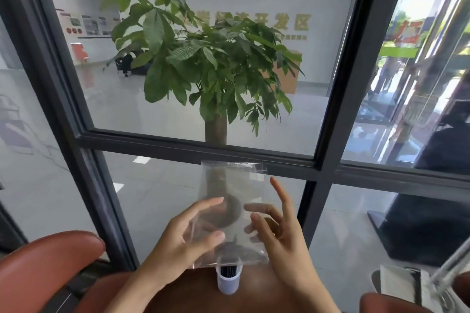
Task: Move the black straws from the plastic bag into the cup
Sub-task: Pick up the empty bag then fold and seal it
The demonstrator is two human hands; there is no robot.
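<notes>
Head camera: a person holds a clear plastic bag (pixel 230 213) upright in front of a glass wall, directly above a small translucent cup (pixel 228 279) standing on a brown table (pixel 193 295). The left hand (pixel 178 239) grips the bag's left edge, thumb across the front of the film and fingers curled behind it. The right hand (pixel 277 231) is spread, its fingers relaxed and mostly straight, touching the bag's right side without closing on it.

The black straws (pixel 229 270) stand in the cup, their dark lengths visible through its wall just below the bag's lower edge. The bag itself looks empty and see-through, so the transfer appears all but complete; whether any straw remains caught in the bottom fold cannot be told. What seems left is to put the bag aside. Beyond the glass stands a potted tree (pixel 203 58); red-brown chairs (pixel 45 267) flank the table.
</notes>
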